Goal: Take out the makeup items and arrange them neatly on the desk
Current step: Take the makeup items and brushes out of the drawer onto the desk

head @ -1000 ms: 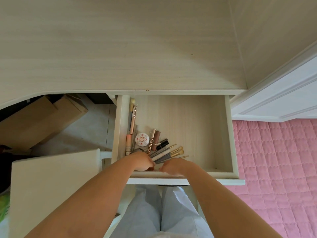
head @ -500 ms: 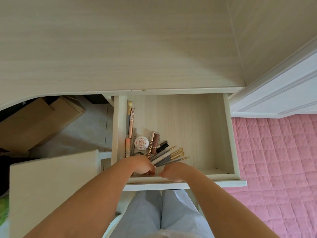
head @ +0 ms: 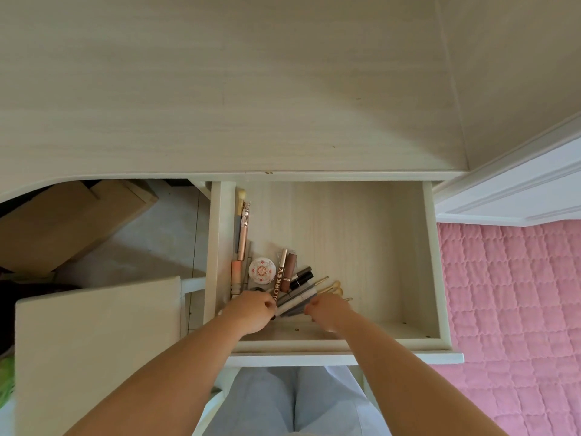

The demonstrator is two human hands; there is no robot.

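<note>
The open drawer (head: pixel 435 278) under the desk top (head: pixel 220 89) holds makeup in its front left corner. A bundle of makeup brushes (head: pixel 298 302) lies slanted there. My left hand (head: pixel 251 311) is curled around the handle ends, and my right hand (head: pixel 328 311) covers the bundle's middle. The gold brush ends (head: pixel 334 287) stick out past my right hand. Behind the hands lie a round white-and-red compact (head: pixel 261 271), a brown lettered tube (head: pixel 279 278), a lip gloss (head: pixel 289 270) and a black mascara (head: pixel 302 277). A rose-gold pen (head: pixel 243 234) and a peach tube (head: pixel 235 273) lie along the left wall.
The drawer's right half is bare wood. A white chair (head: pixel 94 357) stands at the lower left, with cardboard boxes (head: pixel 63 221) under the desk behind it. A pink quilted bed (head: pixel 515 309) borders the right side. My grey-trousered legs are below the drawer front.
My hands have drawn slightly apart, so the brush handles now show between them. The brush bundle has shifted a little. The other items lie as before.
</note>
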